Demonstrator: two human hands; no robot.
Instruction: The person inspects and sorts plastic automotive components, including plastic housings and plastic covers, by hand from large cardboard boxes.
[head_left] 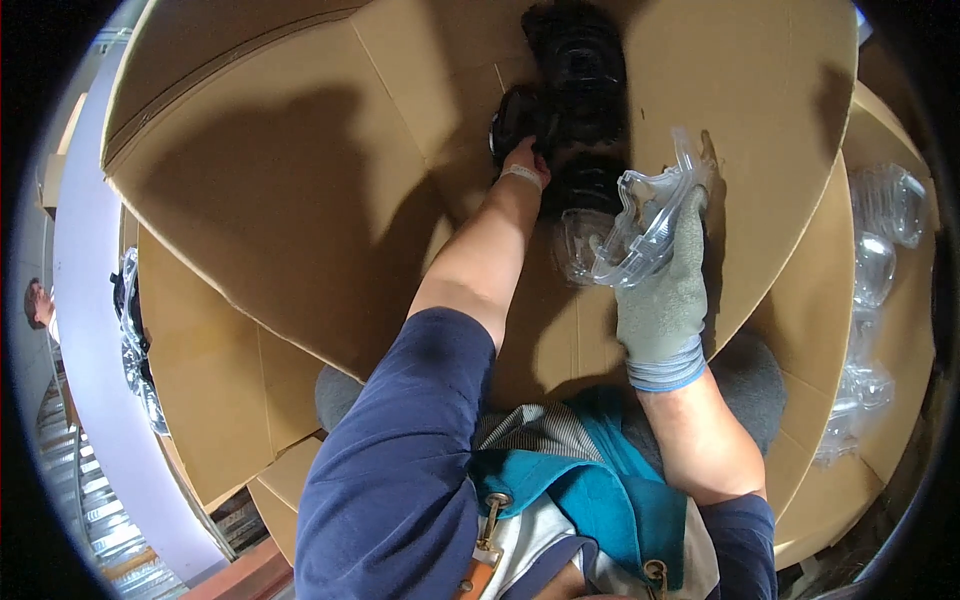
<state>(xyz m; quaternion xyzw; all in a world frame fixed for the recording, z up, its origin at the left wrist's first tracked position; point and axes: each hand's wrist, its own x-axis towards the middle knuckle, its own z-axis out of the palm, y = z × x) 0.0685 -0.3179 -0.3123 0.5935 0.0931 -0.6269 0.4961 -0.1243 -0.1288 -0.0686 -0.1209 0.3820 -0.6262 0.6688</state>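
Left of a pale panel (85,300) are a person (40,303) and silvery rollers (102,497).

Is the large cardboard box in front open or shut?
Open: the box's interior shows, and the left hand reaches in among black pieces.

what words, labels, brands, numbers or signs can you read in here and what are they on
None can be read.
Cardboard box: no lettering I can make out.
Clear plastic part in the gloved right hand: no legible marking.
Dark parts in the box: too dark and blurred to tell.
Clear parts at far right: too small and blurred to tell.
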